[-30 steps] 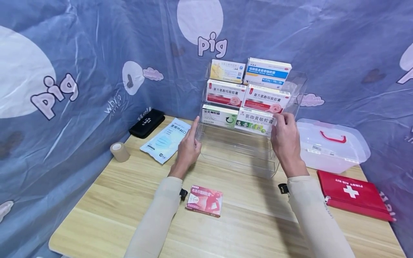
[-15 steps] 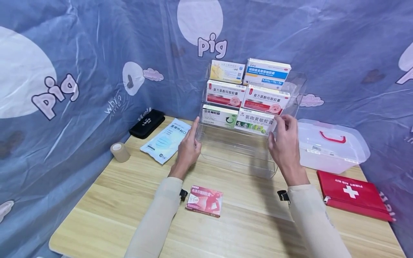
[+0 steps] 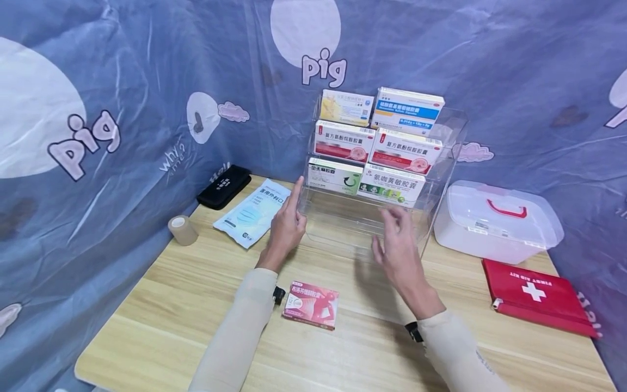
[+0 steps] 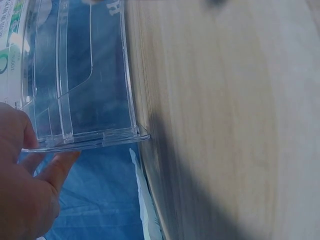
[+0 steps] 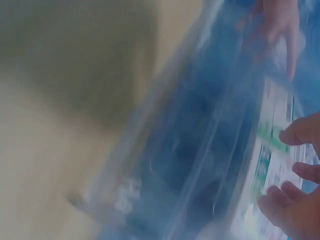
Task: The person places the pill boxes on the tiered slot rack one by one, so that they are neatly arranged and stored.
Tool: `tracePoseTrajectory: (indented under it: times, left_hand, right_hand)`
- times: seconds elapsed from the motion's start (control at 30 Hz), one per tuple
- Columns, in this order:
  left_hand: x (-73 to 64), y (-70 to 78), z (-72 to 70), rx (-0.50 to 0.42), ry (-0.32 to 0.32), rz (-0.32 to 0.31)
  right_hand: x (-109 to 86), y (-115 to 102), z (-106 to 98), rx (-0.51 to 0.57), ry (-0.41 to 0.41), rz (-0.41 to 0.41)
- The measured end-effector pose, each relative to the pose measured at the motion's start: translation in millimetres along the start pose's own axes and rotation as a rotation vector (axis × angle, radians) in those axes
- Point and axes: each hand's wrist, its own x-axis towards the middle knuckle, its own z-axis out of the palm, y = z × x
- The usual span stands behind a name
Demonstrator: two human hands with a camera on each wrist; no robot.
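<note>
A clear acrylic display rack (image 3: 343, 212) stands on the table, its bottom tier bare. My left hand (image 3: 286, 226) holds the rack's left side panel; in the left wrist view its fingers (image 4: 62, 167) lie on the outer face. My right hand (image 3: 401, 256), fingers loosely bent and holding nothing, is in front of the lower tiers. Just above it sits a white and green medicine box (image 3: 390, 185), beside another green and white box (image 3: 334, 177). Two red and white boxes fill the tier above, and a yellow box (image 3: 346, 107) and a blue and white box (image 3: 407, 111) the top.
A pink-red medicine box (image 3: 311, 305) lies on the table between the forearms. To the left are a tape roll (image 3: 183, 231), a black case (image 3: 223, 188) and a blue mask packet (image 3: 252, 212). A lidded plastic box (image 3: 497, 220) and a red first aid pouch (image 3: 541, 296) are right.
My right hand has left the lower right medicine box and moved down, left and toward me, its fingers loosening. The left hand stays at the rack's side.
</note>
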Motion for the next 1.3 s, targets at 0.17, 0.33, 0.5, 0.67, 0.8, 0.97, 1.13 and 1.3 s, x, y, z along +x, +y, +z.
tracePoseTrajectory:
  times: [0.17, 0.33, 0.5, 0.67, 0.8, 0.97, 1.13, 1.3]
  left_hand:
    - [0.5, -0.1, 0.1, 0.002, 0.012, 0.008]
    - [-0.2, -0.8, 0.4, 0.008, 0.012, 0.01]
    - [-0.1, -0.2, 0.4, 0.004, 0.003, 0.001]
    - [-0.1, 0.7, 0.0, 0.008, 0.0, -0.006]
    - [-0.3, 1.0, 0.5, 0.009, -0.002, -0.015]
    - [-0.9, 0.1, 0.7, 0.002, -0.003, -0.015]
    - [-0.9, 0.0, 1.1, 0.007, 0.002, -0.008]
    - [-0.6, 0.5, 1.1, 0.002, 0.007, -0.007]
  right_hand:
    - [-25.8, -24, 8, 0.054, -0.226, -0.014]
    - [-47.6, -43, 13, 0.18, -0.523, 0.111]
    - [-63.0, -54, 11, 0.257, -0.775, 0.2]
    - [-73.7, -61, 8, 0.257, -0.855, 0.111]
    - [-79.9, -66, 7, 0.228, -0.849, 0.053]
    - [-82.2, -69, 8, 0.211, -0.843, 0.047]
    - [-80.8, -70, 9, 0.209, -0.834, 0.083]
    - [-78.4, -72, 8, 0.246, -0.833, 0.143]
